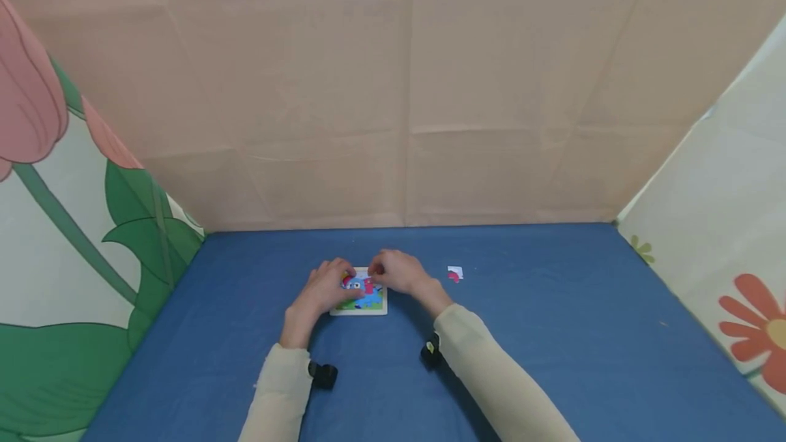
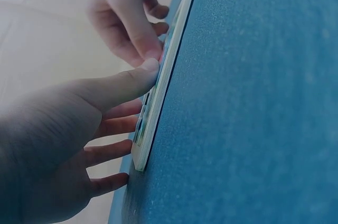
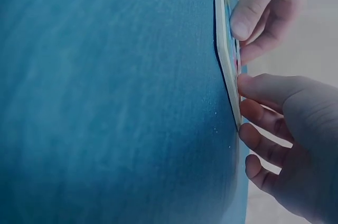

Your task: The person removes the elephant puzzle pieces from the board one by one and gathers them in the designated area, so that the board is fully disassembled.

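Note:
A small picture puzzle (image 1: 368, 301) with a pale frame lies flat on the blue table, showing a blue figure, some red and a green strip. My left hand (image 1: 322, 286) spans its left side, fingers nearly straight; in the left wrist view the thumb (image 2: 150, 65) rests on the picture. My right hand (image 1: 399, 270) is over the top right corner with bent fingers. In the right wrist view its thumb (image 3: 245, 81) and fingertips are right at the board's edge (image 3: 224, 55). I cannot tell if a piece is between them.
One loose puzzle piece (image 1: 454, 273), white with red, lies on the blue tablecloth (image 1: 540, 333) right of the puzzle. A beige sheet (image 1: 405, 87) rises behind the table. Flower-printed panels stand at left (image 1: 67, 374) and right (image 1: 694, 224). Each wrist wears a small black camera (image 1: 323, 375).

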